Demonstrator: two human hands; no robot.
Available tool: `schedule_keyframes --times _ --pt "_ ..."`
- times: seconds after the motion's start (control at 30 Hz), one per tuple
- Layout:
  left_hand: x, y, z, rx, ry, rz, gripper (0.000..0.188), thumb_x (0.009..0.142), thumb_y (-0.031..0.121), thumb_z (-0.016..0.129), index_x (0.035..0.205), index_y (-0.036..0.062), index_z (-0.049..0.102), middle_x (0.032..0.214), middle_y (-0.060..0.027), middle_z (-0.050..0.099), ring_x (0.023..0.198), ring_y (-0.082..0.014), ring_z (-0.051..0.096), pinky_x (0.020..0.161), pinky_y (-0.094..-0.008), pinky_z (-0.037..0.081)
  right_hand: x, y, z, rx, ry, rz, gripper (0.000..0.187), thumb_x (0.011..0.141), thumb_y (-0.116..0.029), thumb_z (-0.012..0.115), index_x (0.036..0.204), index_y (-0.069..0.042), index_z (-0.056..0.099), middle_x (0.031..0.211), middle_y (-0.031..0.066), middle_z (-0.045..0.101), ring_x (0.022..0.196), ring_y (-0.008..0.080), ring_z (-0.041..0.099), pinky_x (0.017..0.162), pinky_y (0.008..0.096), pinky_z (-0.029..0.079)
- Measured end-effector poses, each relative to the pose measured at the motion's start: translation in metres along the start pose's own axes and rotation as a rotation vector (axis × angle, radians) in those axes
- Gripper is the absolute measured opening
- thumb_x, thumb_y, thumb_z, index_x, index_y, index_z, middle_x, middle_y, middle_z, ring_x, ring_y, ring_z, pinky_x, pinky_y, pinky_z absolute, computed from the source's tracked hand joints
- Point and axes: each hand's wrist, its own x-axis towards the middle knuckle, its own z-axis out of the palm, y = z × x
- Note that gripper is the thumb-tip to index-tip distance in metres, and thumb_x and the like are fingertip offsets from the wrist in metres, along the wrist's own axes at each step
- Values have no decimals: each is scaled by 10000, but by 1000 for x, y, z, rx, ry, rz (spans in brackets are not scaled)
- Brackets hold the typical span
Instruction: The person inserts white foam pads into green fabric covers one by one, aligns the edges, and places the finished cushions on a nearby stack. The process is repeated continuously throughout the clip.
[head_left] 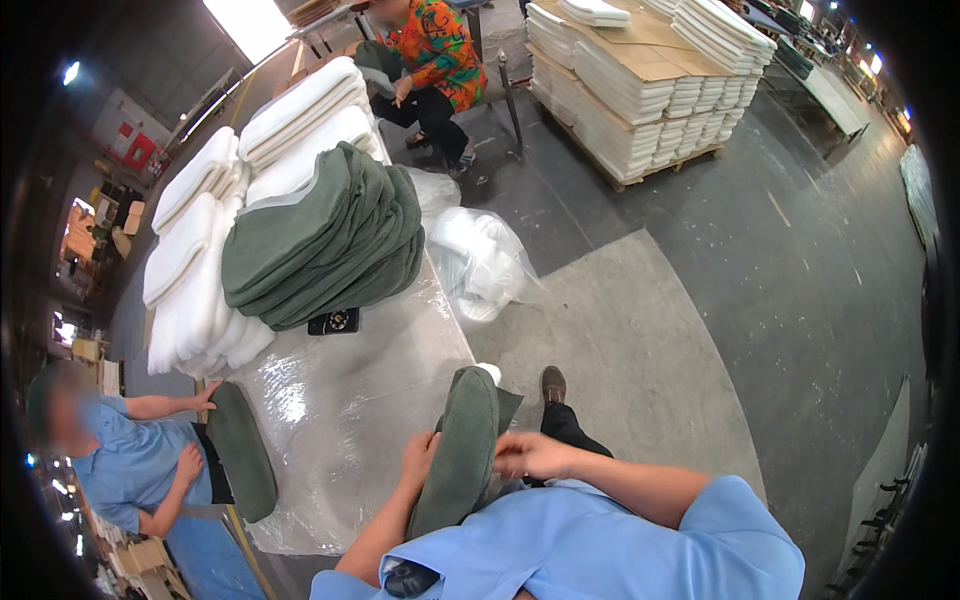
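Observation:
A long dark green cushion cover [458, 450] stands tilted against my body at the table's near edge. A bit of white padding [489, 372] pokes out at its upper end. My left hand [420, 462] grips the cover's left side, its fingers partly hidden behind the cloth. On the other side my right hand [535, 456] is closed with bent fingers at the cover's right edge, where a flap of cloth hangs; the fingertips are slightly blurred.
The table [340, 400] is wrapped in clear plastic. On it lie stacked green covers [330, 235], white padding pieces [190, 270] and a small black object [334, 322]. Clear bags [480, 260] sit beside it. Two co-workers handle green covers; a loaded pallet [650, 110] stands beyond.

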Motion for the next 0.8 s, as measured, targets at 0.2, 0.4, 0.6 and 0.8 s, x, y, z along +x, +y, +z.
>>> schedule_keyframes --times 0.2,0.4,0.6,0.8 --pt "10 31 0 -940 -230 -316 375 1086 352 609 1194 22 750 1077 -34 758 922 -118 697 825 -297 565 24 -13 -37 224 716 -9 268 1045 -277 679 1247 -109 627 1058 31 687 956 149 655 868 311 515" --pt "28 65 0 -835 -230 -207 332 1068 320 654 1200 32 752 1019 -4 757 902 -97 683 796 -287 567 39 13 -53 458 491 -51 126 1072 -212 635 1111 -93 625 991 13 695 911 132 657 830 312 522" --pt "31 53 4 -758 -193 -92 333 1064 325 664 1237 51 737 1030 12 751 932 -76 666 831 -290 559 48 9 -32 741 598 -77 148 1080 -226 624 1123 -94 573 970 50 689 883 177 676 788 378 584" --pt "38 42 -14 -1049 -539 -284 383 1048 322 689 1288 24 699 1110 -21 755 928 -110 702 834 -287 577 54 -12 -14 873 652 -64 167 1094 -174 574 1195 -54 518 1048 99 675 946 216 694 839 429 605"
